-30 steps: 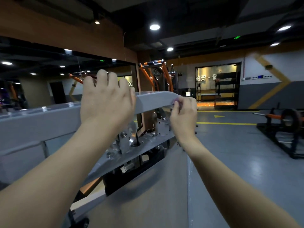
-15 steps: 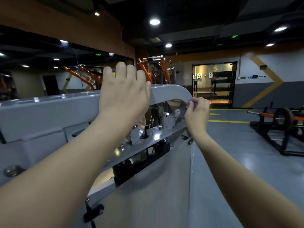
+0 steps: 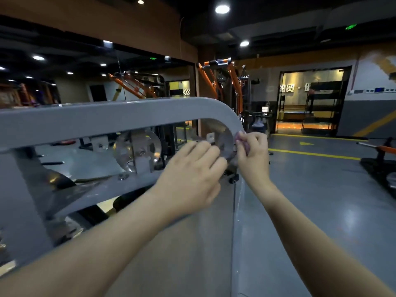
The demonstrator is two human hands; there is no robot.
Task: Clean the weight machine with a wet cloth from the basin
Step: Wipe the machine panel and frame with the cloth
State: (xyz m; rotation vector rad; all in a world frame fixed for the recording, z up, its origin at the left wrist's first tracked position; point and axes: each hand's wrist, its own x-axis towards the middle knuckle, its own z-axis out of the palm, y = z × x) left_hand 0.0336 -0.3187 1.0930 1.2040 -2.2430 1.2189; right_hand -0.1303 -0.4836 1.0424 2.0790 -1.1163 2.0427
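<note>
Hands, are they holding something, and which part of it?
The right hand pinches a bunched purple cloth; most of it is hidden in its grip. The left hand, blurred, seems to hold nothing.

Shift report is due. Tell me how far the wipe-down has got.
Done: cannot tell; the grey frame shows no wet marks. In hand: right hand grips a pink cloth against the frame's curved corner, left hand blurred beside it. Left: likely pulley and lower plate.

Dim, lit by ceiling spotlights [image 3: 222, 9] high above the right hand [image 3: 254, 153] pinching the cloth [image 3: 241, 139]; floor [image 3: 351, 215] glare right of it, left hand [image 3: 192, 176] blurred alongside, edges bowed.
</note>
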